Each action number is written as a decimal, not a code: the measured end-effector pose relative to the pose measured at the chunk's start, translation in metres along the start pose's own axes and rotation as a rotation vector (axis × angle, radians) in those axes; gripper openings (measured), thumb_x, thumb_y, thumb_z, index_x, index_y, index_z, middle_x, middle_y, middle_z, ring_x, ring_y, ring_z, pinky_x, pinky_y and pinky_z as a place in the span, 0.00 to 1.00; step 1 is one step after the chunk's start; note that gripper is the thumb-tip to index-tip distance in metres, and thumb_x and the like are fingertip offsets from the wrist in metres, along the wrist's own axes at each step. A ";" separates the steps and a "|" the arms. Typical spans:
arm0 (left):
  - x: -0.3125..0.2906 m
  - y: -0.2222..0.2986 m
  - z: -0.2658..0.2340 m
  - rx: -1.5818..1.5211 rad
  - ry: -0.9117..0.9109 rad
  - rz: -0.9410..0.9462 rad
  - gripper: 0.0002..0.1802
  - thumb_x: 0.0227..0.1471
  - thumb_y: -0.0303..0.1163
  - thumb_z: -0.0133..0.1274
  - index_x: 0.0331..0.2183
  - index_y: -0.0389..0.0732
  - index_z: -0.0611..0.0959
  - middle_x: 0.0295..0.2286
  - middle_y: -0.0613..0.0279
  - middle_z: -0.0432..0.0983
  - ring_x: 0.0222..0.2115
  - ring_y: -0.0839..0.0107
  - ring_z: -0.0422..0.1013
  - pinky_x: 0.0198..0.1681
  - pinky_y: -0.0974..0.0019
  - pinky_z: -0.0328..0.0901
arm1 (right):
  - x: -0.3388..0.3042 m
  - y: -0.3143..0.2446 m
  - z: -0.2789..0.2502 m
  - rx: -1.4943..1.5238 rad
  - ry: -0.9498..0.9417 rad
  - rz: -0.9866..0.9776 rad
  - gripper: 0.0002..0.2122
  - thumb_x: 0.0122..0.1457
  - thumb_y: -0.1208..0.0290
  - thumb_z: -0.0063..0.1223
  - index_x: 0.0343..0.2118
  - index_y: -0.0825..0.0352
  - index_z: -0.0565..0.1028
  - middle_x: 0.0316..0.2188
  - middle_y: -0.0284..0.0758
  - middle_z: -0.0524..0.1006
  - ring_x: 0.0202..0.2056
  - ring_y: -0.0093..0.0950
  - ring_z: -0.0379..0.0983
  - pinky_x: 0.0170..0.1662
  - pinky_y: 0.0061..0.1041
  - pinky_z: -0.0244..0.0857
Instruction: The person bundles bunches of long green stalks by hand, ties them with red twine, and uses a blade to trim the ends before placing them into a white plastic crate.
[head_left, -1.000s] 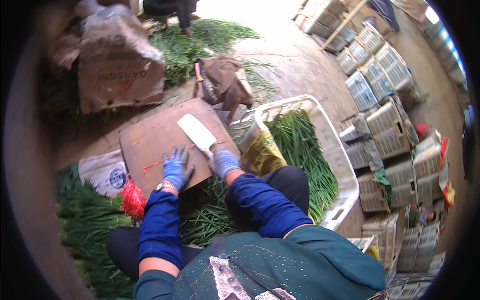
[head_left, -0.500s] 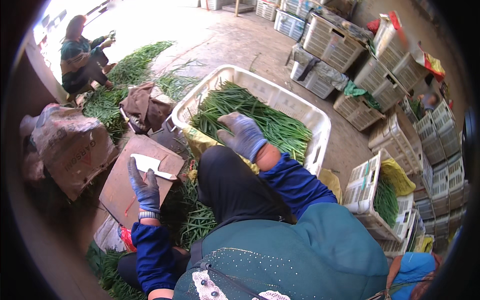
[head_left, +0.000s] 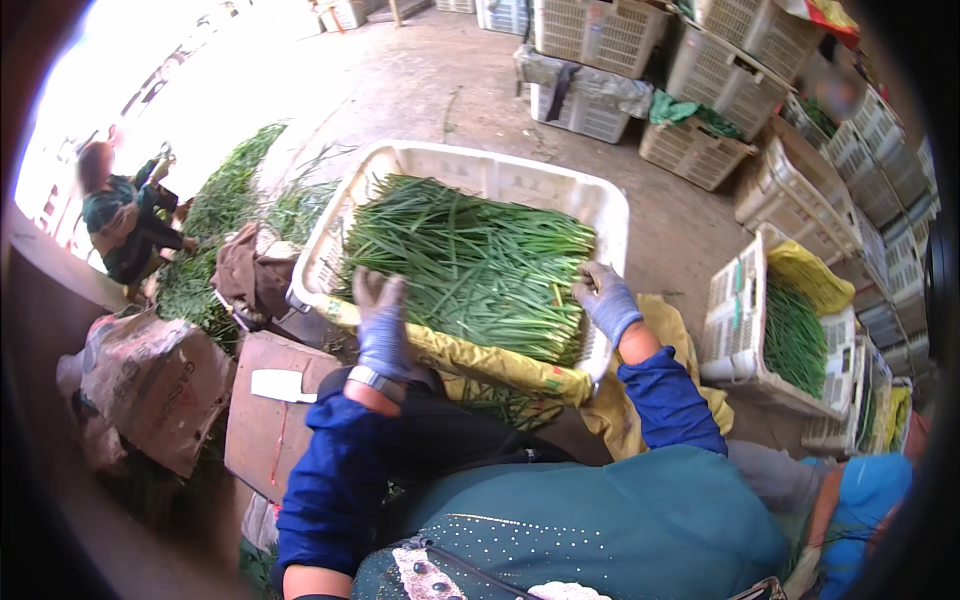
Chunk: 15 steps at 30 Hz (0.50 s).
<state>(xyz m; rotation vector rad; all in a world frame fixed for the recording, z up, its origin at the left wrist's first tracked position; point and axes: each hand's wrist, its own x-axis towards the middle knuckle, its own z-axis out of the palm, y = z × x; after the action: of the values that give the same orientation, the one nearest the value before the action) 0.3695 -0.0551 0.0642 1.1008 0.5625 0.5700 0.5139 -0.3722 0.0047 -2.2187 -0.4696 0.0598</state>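
Observation:
A white plastic crate [head_left: 500, 168] stands before me, filled with long green garlic chives [head_left: 460, 260], their pale cut ends facing right. Yellow sacking [head_left: 470, 357] covers its near rim. My left hand [head_left: 382, 325], gloved, is at the near left side of the crate with fingers stretched against the leaves. At the right wall my right hand [head_left: 607, 303], also gloved, has its fingers apart beside the cut ends; whether it touches them is hard to tell. Neither hand holds anything. A wide-bladed cleaver [head_left: 280, 385] lies on a brown board [head_left: 262, 440] to the left.
Another crate with chives [head_left: 795, 340] stands at the right, beside a person in blue [head_left: 870, 500]. Stacked crates [head_left: 725, 80] line the far right. At the far left, a seated person [head_left: 125, 215] is near heaped greens [head_left: 220, 215]. A bulging sack [head_left: 165, 390] stands left of the board.
My left hand has moved from beside the cleaver to the crate's near left side. My right hand has shifted from above the chives to their cut ends. The view has turned.

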 end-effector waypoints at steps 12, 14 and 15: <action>0.048 -0.022 -0.060 -0.071 0.357 -0.207 0.45 0.52 0.32 0.58 0.64 0.42 0.53 0.53 0.56 0.64 0.47 0.67 0.65 0.45 0.65 0.63 | 0.110 -0.148 0.271 -0.433 -0.273 -0.420 0.60 0.40 0.38 0.64 0.67 0.69 0.41 0.67 0.51 0.44 0.68 0.49 0.39 0.68 0.51 0.30; 0.046 -0.011 -0.057 -0.107 0.345 -0.261 0.45 0.52 0.30 0.57 0.65 0.41 0.51 0.54 0.54 0.63 0.48 0.66 0.65 0.46 0.64 0.64 | 0.126 -0.150 0.321 -0.548 -0.365 -0.482 0.60 0.39 0.39 0.66 0.68 0.68 0.40 0.68 0.51 0.42 0.68 0.51 0.36 0.68 0.54 0.27; 0.048 -0.015 -0.061 -0.085 0.332 -0.240 0.46 0.53 0.30 0.57 0.65 0.41 0.50 0.58 0.51 0.59 0.52 0.64 0.63 0.50 0.63 0.62 | 0.138 -0.149 0.341 -0.620 -0.418 -0.508 0.61 0.40 0.40 0.66 0.68 0.68 0.40 0.68 0.51 0.42 0.68 0.52 0.35 0.67 0.55 0.27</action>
<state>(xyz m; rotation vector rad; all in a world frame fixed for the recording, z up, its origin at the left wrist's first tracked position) 0.3656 0.0124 0.0223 0.8471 0.9374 0.5640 0.5271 0.0146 -0.0849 -2.6067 -1.4299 0.1210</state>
